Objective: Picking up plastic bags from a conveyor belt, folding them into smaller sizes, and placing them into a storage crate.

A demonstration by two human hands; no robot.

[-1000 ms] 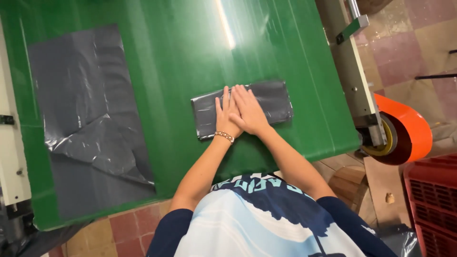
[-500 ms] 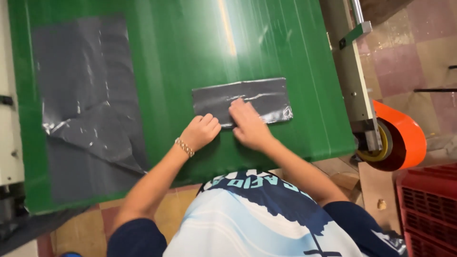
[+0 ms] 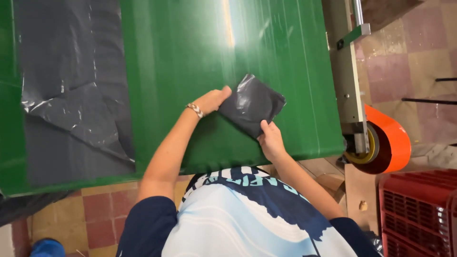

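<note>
Both hands, left hand [image 3: 212,101] and right hand [image 3: 270,140], grip folded dark-grey plastic bag [image 3: 251,103] above green counter [image 3: 190,57]; flat grey plastic sheets [image 3: 71,95] unfolded.

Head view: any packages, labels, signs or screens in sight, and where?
Folded dark grey plastic bag: mid-table, squarish packet pinched by left hand and right hand.
Flat grey plastic sheet: left on green table, crumpled.
Red crate: lower right, ribbed.
No signs or screens.

Dark grey folded bag [image 3: 251,105], green table [image 3: 190,57], orange roll [image 3: 391,138]
</note>
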